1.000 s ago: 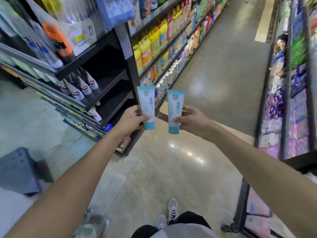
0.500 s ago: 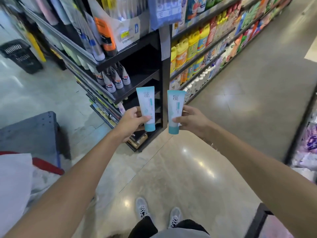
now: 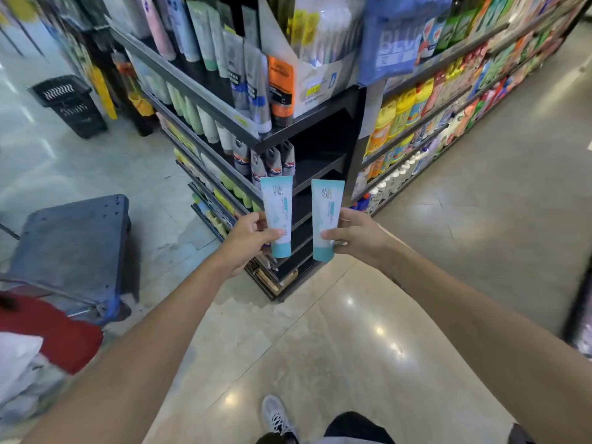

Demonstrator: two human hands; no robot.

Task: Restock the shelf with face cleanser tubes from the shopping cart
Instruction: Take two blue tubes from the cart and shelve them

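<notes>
Head view, looking forward and down along two outstretched bare arms. Left hand (image 3: 248,240) grips a white and teal tube (image 3: 278,213) near its capped lower end, thumb across the front and fingers behind; right hand (image 3: 355,233) grips a matching second tube (image 3: 326,216) the same way. Both tubes stand upright, caps down, side by side with a narrow gap between them, held in the air in front of the corner of a black shelf unit (image 3: 307,123). Its upper tiers carry rows of other tubes; the tier level with the held tubes shows three grey tubes (image 3: 274,161) at its left and bare black board to their right. A long aisle shelf (image 3: 448,100) of coloured bottles runs off to the right. At lower left sit a grey crate (image 3: 73,238) and something red (image 3: 54,334); a black basket (image 3: 69,104) stands on the floor farther back. One grey shoe (image 3: 275,415) shows at the bottom edge on the glossy tiled floor (image 3: 336,347).
</notes>
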